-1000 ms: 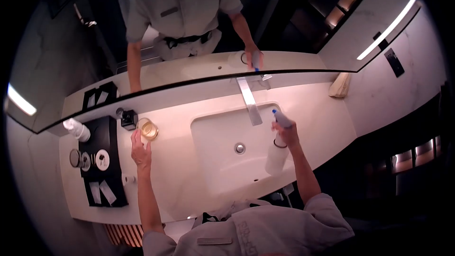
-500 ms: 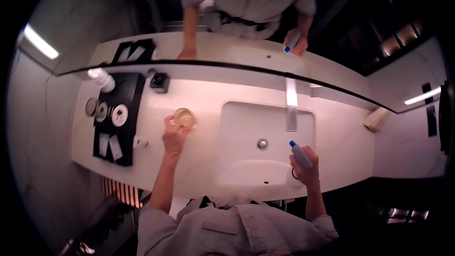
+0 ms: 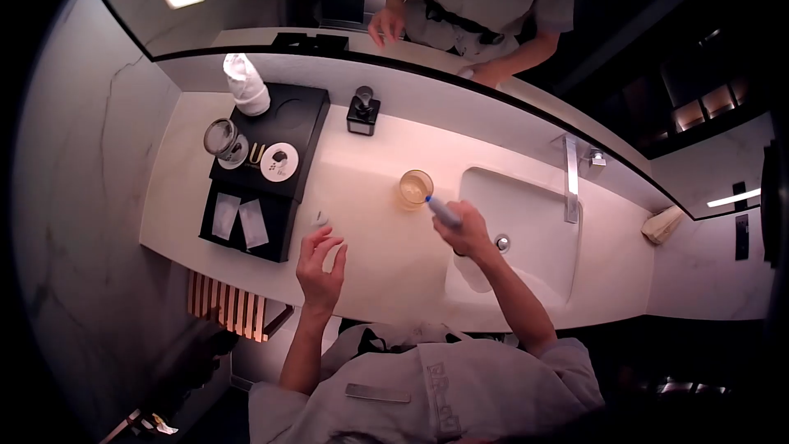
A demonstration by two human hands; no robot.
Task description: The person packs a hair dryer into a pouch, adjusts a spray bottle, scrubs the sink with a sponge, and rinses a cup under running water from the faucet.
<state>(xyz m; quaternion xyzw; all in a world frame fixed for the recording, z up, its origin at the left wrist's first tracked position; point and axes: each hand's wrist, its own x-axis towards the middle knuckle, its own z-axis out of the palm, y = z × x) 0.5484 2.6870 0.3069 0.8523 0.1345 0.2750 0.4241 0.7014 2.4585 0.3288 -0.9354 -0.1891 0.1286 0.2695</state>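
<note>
My right hand (image 3: pixel 468 230) is wrapped round a small grey bottle (image 3: pixel 445 212) with a blue tip, which points at an amber-tinted glass (image 3: pixel 416 189). The tip is at the glass's right side; whether they touch I cannot tell. The glass stands on the white counter (image 3: pixel 370 271), left of the sink. Below my right hand is a pale shape (image 3: pixel 475 276) with a dark curved edge, too unclear to name. My left hand (image 3: pixel 321 267) is open and holds nothing, fingers loosely bent, just below a small white object (image 3: pixel 320 218) on the counter.
A black tray (image 3: pixel 312 127) at left bears a rolled white towel (image 3: pixel 246 86), glass jars (image 3: pixel 220 138), a round white card (image 3: pixel 279 162) and white packets (image 3: pixel 253 224). A black dispenser (image 3: pixel 362 115) stands behind. The sink (image 3: pixel 542 255) has a faucet (image 3: pixel 571 181); a mirror spans the back.
My left hand has let go of the glass and drawn back toward me, fingers apart. My right hand has brought the bottle left from over the sink to the glass. The view has shifted left.
</note>
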